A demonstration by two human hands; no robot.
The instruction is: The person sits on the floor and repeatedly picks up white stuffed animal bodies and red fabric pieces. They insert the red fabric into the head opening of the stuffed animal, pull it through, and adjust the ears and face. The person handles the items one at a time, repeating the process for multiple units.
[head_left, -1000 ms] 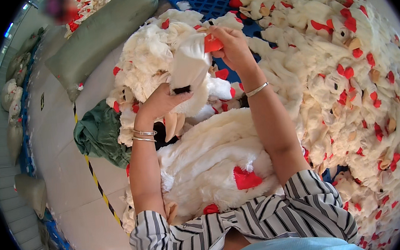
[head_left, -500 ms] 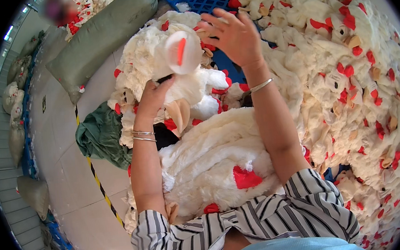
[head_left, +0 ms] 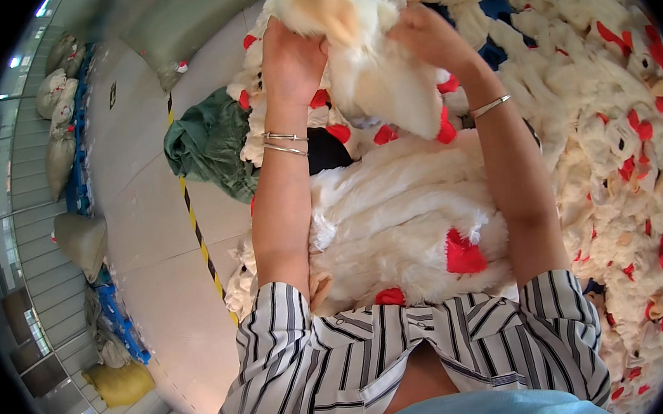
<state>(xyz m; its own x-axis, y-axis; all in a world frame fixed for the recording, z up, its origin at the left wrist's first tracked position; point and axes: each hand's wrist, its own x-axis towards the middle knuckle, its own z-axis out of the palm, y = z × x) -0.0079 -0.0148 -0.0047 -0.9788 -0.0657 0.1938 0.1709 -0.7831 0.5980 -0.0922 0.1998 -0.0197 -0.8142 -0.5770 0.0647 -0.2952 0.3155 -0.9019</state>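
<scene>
A limp white plush animal skin (head_left: 392, 85) with a beige patch and red tips hangs in front of me, raised at the top of the view. Its left side is in my left hand (head_left: 293, 64), whose fingers are closed and partly behind the fur. My right hand (head_left: 434, 42) closes on the opposite side, its fingertips bent into the fur. Across my lap lies a stack of white plush skins (head_left: 402, 209), one with a red patch (head_left: 464, 251). Part of a black thing (head_left: 329, 151) shows by my left wrist.
A great heap of white plush skins (head_left: 614, 138) with red parts spreads on the right. At left are a crumpled green cloth (head_left: 213, 142), a black-and-yellow floor line (head_left: 197, 229), a stuffed grey-green sack (head_left: 192, 15) and a yellow sack (head_left: 119, 383).
The plush skin has risen toward the top of the view. My right hand, spread in the air before, is now closed on it. The view has shifted leftward.
</scene>
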